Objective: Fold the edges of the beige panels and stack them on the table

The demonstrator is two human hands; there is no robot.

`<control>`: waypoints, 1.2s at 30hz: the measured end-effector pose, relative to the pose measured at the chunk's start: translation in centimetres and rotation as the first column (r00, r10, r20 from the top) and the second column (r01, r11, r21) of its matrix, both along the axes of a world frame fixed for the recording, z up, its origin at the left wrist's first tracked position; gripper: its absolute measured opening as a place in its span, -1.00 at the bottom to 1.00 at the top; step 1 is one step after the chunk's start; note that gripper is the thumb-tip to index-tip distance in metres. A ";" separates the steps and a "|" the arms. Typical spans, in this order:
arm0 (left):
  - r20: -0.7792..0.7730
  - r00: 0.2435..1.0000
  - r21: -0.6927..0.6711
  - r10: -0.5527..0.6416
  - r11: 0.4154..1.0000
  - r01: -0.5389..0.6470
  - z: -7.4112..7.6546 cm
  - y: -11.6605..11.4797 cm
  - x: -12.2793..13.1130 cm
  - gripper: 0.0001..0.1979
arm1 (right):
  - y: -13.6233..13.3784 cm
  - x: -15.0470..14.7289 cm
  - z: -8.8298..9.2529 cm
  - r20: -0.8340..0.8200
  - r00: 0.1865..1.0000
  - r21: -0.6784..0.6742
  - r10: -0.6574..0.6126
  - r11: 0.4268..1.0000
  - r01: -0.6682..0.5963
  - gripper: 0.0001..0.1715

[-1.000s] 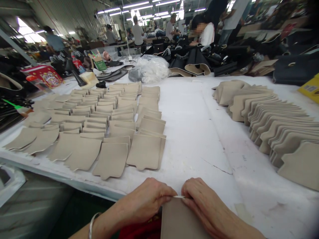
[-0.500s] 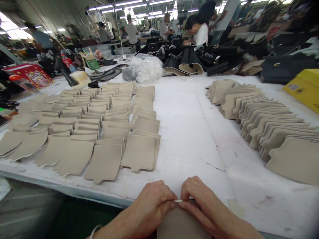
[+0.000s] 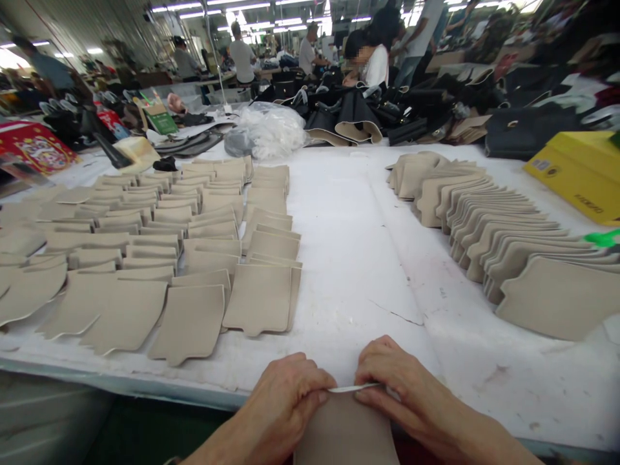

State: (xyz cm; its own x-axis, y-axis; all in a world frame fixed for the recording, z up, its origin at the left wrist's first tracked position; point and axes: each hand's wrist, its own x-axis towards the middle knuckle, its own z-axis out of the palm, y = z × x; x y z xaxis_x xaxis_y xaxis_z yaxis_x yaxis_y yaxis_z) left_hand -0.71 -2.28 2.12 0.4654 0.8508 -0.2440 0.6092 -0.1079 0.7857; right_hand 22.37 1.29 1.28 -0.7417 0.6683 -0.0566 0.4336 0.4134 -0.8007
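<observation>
Two bare hands, thumb and forefinger pinched closed on each: L hand (image 3: 290, 397) and R hand (image 3: 411, 387) both grip the top of one tan piece (image 3: 341, 433), w/ a short stretch of white edge (image 3: 349, 389) bare btwn the fingertips. The rest drops away on the near side of the fingers. To do this well, I'd pinch close to the rim, hold both grips level and press w/ approx. equal force L & R, so the edge shouldn't ripple (can't tell if it's one layer or several). Just beyond the knuckles lies the white table (image 3: 334, 245). Fwd-left of the fingers, rows of similar pieces (image 3: 188, 323) overlap; fwd-right, a fanned stack (image 3: 557, 297), w/ a yellow box (image 3: 576, 174) behind it. Farther off, roughly straight ahead, sits a crumpled plastic bag (image 3: 276, 132).
</observation>
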 end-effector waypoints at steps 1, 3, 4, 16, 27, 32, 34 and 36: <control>0.000 1.000 0.004 0.000 1.000 0.000 0.0 -0.1 -0.1 -0.77 | 0.1 0.2 0.0 0.021 1.000 -0.004 -0.007 1.000 0.007 -0.86; 0.001 1.000 0.010 -0.012 1.000 0.012 -0.1 -0.2 -0.2 -0.77 | 0.1 0.8 0.1 0.049 0.998 -0.019 -0.026 0.999 0.027 -0.85; -0.001 1.000 0.014 -0.019 1.000 0.019 -0.1 -0.3 -0.3 -0.78 | 0.2 1.0 0.1 0.058 0.998 -0.032 -0.037 0.999 0.039 -0.85; -0.147 0.980 0.087 -0.132 0.986 0.145 -0.4 0.6 1.8 -0.86 | -0.6 1.1 0.8 0.036 0.997 -0.066 -0.075 0.995 0.077 -0.88; -0.063 0.996 0.071 -0.069 0.995 0.073 -0.3 0.1 1.8 -0.85 | -1.4 1.5 0.2 0.033 0.988 -0.118 -0.151 0.981 0.154 -0.88; -0.122 0.986 0.075 -0.113 0.990 0.123 -0.1 0.5 2.7 -0.83 | -1.1 1.1 0.5 -0.032 0.995 -0.076 -0.097 0.993 0.094 -0.79; -0.172 0.973 0.080 -0.151 0.983 0.167 0.1 0.7 3.4 -0.75 | -0.9 1.1 0.2 -0.054 0.994 -0.075 -0.099 0.993 0.095 -0.80; -0.210 0.961 0.107 -0.180 0.973 0.205 0.0 0.9 3.9 -0.72 | -0.9 1.1 -0.1 -0.066 0.992 -0.080 -0.112 0.991 0.106 -0.82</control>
